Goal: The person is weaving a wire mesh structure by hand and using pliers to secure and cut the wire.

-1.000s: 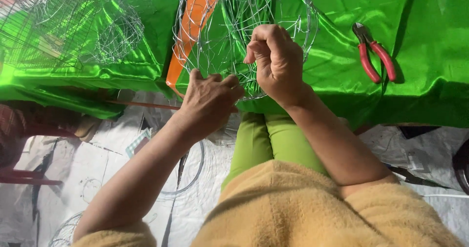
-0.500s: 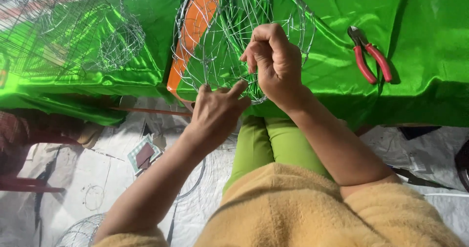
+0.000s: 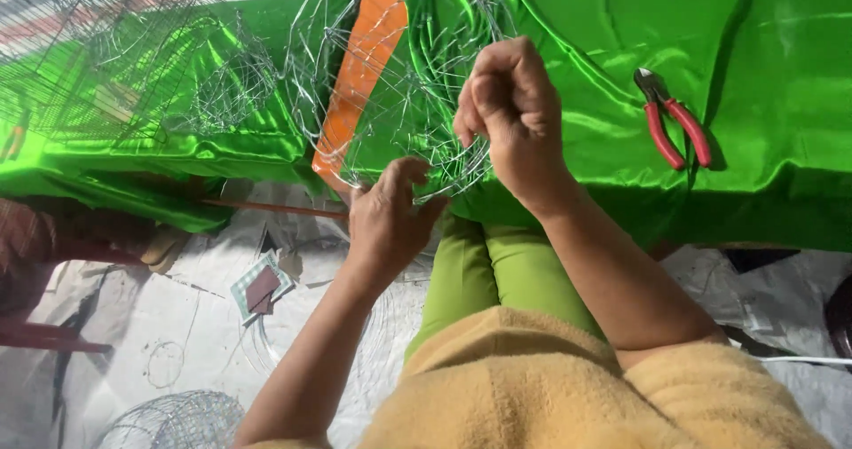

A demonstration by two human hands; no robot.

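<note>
A round frame of thin silver wire [image 3: 390, 85] stands on edge against the shiny green cloth [image 3: 586, 76] of the table. My left hand [image 3: 388, 218] grips the frame's lower rim from below. My right hand [image 3: 510, 112] is closed in a fist at the frame's right side, pinching a strand of the wire between thumb and fingers. An orange strip [image 3: 359, 76] shows through the mesh behind the frame.
Red-handled pliers [image 3: 673, 119] lie on the green cloth to the right. Another wire mesh shape [image 3: 133, 67] rests on the table at the left. A wire dome [image 3: 173, 418] and a small checked packet [image 3: 262, 285] lie on the white floor sheet.
My left hand has shifted right along the frame's lower rim. My right hand stays on the wire at the right side with a tighter fist.
</note>
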